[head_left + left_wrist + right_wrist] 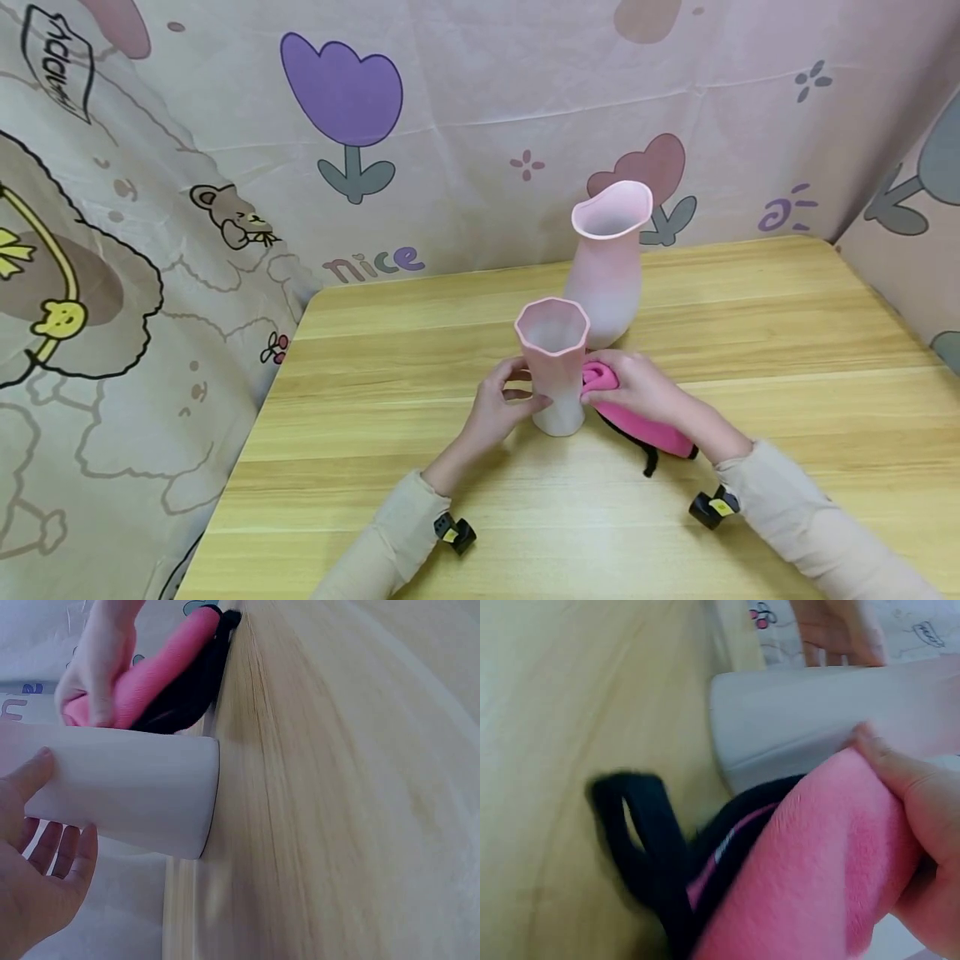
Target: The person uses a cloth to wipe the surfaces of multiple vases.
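A pink-to-white vase (555, 379) with a faceted rim stands upright on the wooden table. My left hand (501, 407) holds it from the left, thumb on the near side and fingers curved around the far side; the left wrist view shows the thumb flat on the white wall (127, 784). On the vase's right, my right hand (641, 385) grips a bunched pink cloth (651, 429) with black trim. In the right wrist view the plush cloth (802, 847) lies close against the vase, and a black loop (641, 832) hangs from it.
Behind the cloth stands a taller pink-to-white vase (606, 287) with a wavy flared rim. The light wood table (375, 467) meets a printed fabric backdrop (465, 108) at the back and left. Small black cameras (455, 533) sit on both wrists.
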`<act>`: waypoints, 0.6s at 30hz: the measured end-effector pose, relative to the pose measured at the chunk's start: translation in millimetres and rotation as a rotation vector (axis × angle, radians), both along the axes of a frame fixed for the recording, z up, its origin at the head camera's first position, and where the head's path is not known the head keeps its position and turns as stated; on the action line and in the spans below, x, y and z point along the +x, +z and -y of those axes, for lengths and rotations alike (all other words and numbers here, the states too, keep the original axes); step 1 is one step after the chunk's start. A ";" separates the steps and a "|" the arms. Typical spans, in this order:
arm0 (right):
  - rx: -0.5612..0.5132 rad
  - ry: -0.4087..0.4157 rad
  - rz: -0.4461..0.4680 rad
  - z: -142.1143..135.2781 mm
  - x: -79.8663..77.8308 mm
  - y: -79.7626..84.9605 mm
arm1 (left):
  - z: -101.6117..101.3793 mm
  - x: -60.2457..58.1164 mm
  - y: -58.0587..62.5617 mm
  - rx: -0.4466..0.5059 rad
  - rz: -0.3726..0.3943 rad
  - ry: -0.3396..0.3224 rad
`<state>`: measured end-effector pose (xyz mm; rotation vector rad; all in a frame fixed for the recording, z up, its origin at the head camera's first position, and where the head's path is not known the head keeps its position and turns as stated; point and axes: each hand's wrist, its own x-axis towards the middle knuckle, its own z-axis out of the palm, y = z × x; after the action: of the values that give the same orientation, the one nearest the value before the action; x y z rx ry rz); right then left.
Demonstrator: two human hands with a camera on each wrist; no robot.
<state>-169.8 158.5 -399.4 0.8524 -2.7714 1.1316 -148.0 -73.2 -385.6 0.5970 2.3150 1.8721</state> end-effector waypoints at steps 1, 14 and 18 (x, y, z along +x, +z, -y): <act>0.023 0.009 -0.001 0.3 -0.2 -2.3 | 0.0 -0.1 -0.4 0.002 0.001 0.000; 0.099 0.112 -0.048 1.4 0.1 -14.3 | -0.6 0.8 -0.1 0.013 0.018 -0.001; 0.018 0.104 0.044 0.1 0.5 -4.4 | 0.0 1.6 1.8 0.007 0.011 -0.001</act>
<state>-169.3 158.3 -403.8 0.9957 -2.8067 1.1554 -146.3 -73.2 -383.8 0.5867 2.3018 1.8791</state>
